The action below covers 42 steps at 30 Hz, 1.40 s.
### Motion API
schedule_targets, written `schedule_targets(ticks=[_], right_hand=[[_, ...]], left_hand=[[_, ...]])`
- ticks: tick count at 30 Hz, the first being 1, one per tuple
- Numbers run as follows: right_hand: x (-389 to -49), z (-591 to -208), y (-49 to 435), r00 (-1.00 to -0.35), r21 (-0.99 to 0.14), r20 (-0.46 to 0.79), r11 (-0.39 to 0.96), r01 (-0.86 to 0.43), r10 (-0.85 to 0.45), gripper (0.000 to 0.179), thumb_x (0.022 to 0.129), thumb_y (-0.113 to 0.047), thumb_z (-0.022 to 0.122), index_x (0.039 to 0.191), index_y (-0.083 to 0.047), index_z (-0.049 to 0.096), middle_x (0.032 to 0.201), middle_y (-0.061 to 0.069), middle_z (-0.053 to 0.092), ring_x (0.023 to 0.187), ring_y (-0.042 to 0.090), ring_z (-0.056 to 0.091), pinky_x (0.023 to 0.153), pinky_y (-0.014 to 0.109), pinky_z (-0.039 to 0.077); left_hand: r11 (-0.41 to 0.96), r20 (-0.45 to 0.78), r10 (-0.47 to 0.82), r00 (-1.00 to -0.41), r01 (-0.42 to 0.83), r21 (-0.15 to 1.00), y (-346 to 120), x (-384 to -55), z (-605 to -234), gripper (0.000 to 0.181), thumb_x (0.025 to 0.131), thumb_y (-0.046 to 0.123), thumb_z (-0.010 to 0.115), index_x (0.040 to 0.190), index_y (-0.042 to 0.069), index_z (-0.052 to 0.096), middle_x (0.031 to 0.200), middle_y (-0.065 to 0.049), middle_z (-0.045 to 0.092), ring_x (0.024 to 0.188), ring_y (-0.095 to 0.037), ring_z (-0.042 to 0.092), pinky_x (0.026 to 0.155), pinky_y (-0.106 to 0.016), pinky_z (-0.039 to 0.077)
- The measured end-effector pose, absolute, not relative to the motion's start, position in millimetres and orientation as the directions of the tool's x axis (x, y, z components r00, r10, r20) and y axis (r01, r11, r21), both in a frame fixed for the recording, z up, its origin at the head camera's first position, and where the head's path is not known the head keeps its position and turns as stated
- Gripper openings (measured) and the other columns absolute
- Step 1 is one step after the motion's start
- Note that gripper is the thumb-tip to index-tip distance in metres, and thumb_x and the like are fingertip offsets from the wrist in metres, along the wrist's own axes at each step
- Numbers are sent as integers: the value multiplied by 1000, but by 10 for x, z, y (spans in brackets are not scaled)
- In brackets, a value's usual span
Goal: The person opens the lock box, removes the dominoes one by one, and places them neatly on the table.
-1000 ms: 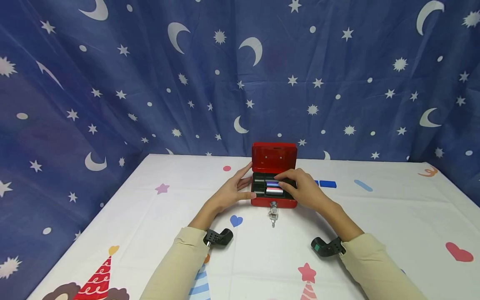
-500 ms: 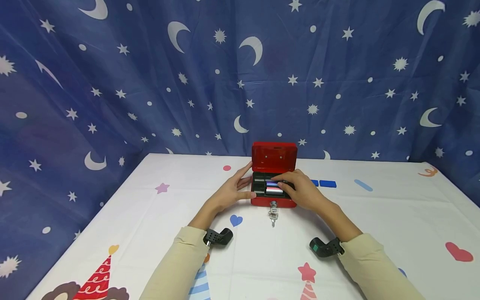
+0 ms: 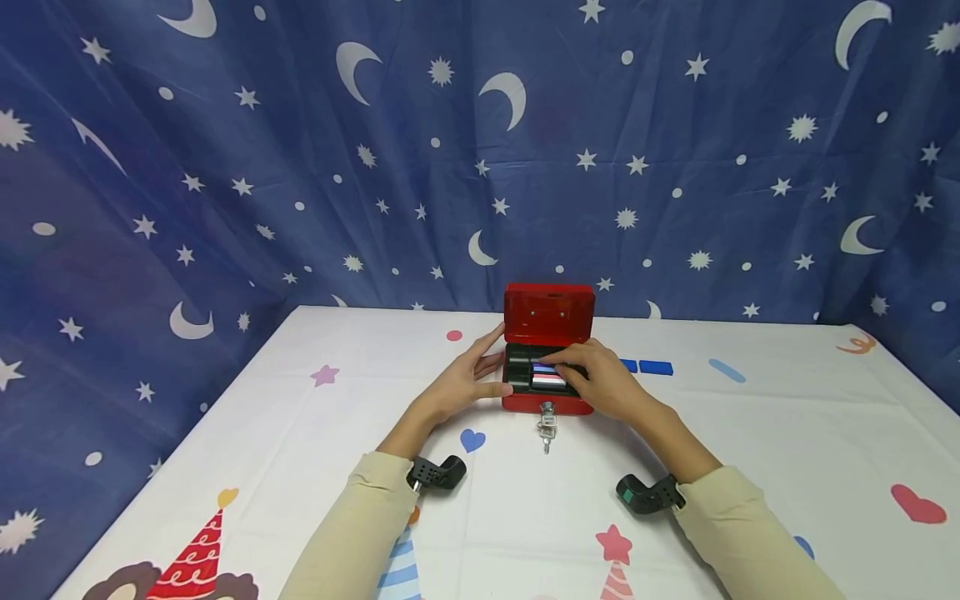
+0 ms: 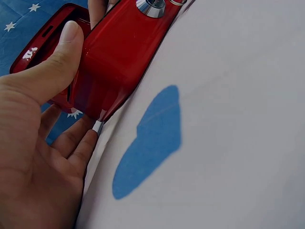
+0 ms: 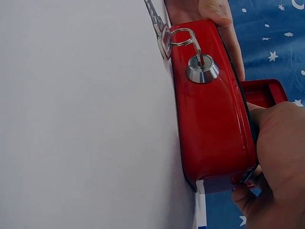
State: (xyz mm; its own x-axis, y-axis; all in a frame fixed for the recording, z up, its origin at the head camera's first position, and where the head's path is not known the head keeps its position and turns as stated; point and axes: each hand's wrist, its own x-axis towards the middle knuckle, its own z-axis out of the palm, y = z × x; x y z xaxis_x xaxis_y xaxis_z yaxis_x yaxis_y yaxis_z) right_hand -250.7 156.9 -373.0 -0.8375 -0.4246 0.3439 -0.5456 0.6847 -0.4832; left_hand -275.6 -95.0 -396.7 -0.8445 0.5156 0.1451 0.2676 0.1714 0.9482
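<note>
A small red cash box (image 3: 525,403) stands on the table with its lid (image 3: 548,315) raised and a black compartment tray (image 3: 517,372) inside. My left hand (image 3: 463,382) lies along the box's left side with fingers extended, its thumb touching the front corner. Reaching over the tray from the right, my right hand (image 3: 609,382) has thumb and forefinger on a blue-and-white bar (image 3: 542,367) in the middle compartment. A pink-and-white bar (image 3: 548,380) lies just in front of it. The right wrist view hides those fingertips behind the box's wall.
Keys (image 3: 547,435) hang on a ring from the front lock (image 5: 202,71). Flat blue blocks (image 3: 656,367) lie on the table behind my right hand, one partly hidden. The white tablecloth (image 3: 390,367) carries printed shapes, and a blue star-patterned curtain (image 3: 420,167) hangs behind.
My right hand has shifted slightly left, its forefinger moving further over the blue-and-white bar. The box and left hand stay in place.
</note>
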Motion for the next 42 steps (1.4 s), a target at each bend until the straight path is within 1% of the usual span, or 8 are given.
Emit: schedule_targets(ticks=[2, 5, 11, 14, 20, 24, 32, 42], right_hand=[[-2501, -3723, 1563, -839, -487, 342, 684, -543, -423, 28, 92, -9, 62, 118, -15, 70, 115, 9, 66, 103, 27, 51, 83, 44, 49], [-2496, -3713, 1556, -843, -493, 340, 684, -538, -417, 27, 92, -9, 62, 117, -15, 71, 115, 9, 65, 103, 27, 51, 84, 45, 49], [-2491, -3705, 1553, -854, -508, 331, 686, -520, -402, 27, 92, -8, 63, 117, -13, 71, 113, 11, 63, 102, 27, 52, 82, 45, 50], [-2492, -3702, 1545, -858, -513, 329, 688, -513, -394, 27, 91, -7, 64, 116, -13, 71, 113, 12, 62, 101, 28, 53, 82, 45, 50], [-2492, -3696, 1524, -867, -511, 325, 702, -496, -377, 27, 90, -8, 65, 116, -14, 71, 114, 13, 62, 103, 29, 54, 85, 48, 49], [-2486, -3694, 1521, -868, -514, 334, 700, -495, -368, 26, 89, -7, 66, 114, -14, 72, 113, 13, 62, 102, 29, 54, 85, 47, 49], [-2482, -3698, 1519, -870, -518, 350, 702, -489, -348, 25, 88, -7, 68, 111, -15, 73, 105, 10, 64, 95, 26, 54, 80, 44, 50], [-2477, -3696, 1495, -886, -541, 343, 705, -458, -313, 25, 87, -7, 69, 111, -14, 73, 105, 10, 64, 97, 27, 54, 83, 45, 50]], left_hand=[[173, 147, 517, -843, 271, 947, -952, -2758, -3969, 96, 79, 10, 78, 152, 37, 21, 157, -2, 21, 133, -21, 40, 107, -33, 35], [181, 143, 516, -845, 270, 946, -952, -2759, -3967, 96, 79, 11, 78, 152, 38, 21, 157, -3, 21, 133, -21, 40, 107, -33, 35], [195, 134, 505, -853, 264, 945, -946, -2755, -3966, 96, 78, 11, 78, 151, 41, 22, 155, 4, 25, 133, -19, 41, 106, -33, 36], [189, 135, 506, -852, 262, 946, -947, -2754, -3967, 96, 79, 10, 78, 151, 41, 22, 155, 4, 25, 133, -19, 41, 106, -33, 35], [174, 154, 522, -839, 281, 944, -954, -2773, -3981, 95, 80, 9, 76, 152, 37, 21, 156, -1, 22, 134, -24, 39, 108, -38, 33], [180, 151, 522, -839, 282, 942, -951, -2777, -3983, 95, 80, 10, 76, 152, 38, 21, 157, -4, 20, 134, -23, 40, 108, -37, 34], [210, 127, 507, -852, 266, 941, -946, -2763, -3971, 96, 79, 13, 78, 151, 42, 21, 157, -5, 21, 133, -20, 41, 106, -34, 35], [193, 131, 511, -849, 262, 945, -944, -2762, -3969, 96, 79, 13, 78, 151, 41, 21, 157, -5, 20, 133, -21, 40, 107, -35, 35]])
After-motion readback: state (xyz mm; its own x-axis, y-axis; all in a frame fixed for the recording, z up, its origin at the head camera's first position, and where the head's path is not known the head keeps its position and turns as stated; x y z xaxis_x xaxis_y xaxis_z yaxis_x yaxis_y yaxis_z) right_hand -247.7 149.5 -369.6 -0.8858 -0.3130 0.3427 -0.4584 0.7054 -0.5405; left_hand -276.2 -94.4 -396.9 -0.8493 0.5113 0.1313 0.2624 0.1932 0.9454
